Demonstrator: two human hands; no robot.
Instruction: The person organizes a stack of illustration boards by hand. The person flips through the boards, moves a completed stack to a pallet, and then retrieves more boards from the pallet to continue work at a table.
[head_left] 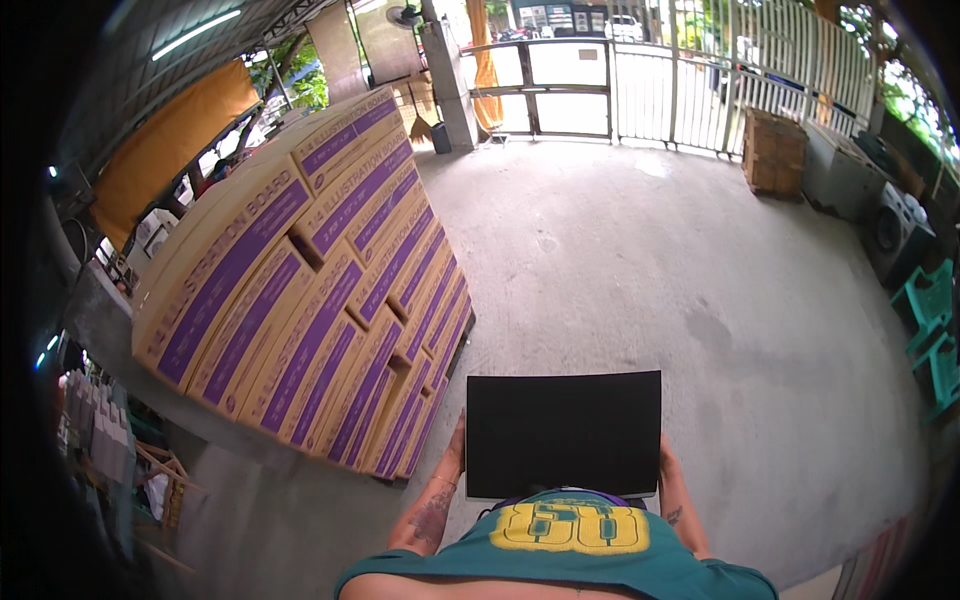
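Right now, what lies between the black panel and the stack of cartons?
Between the black panel and the stack of cartons, the head view shows the left hand, at the panel's left edge, and a strip of grey concrete floor.

- Looks smooth and kinda matt on the black panel [564,433], can't tell plastic from glass
- Seems like dull cardboard on the stacked boxes [290,330]
- Pretty matt, blotchy concrete on the floor [600,240]
- Just matt cloth on the green shirt [570,562]
- Looks like painted metal on the white fence [674,75]
- Smooth plastic, apparently, on the chairs [930,308]
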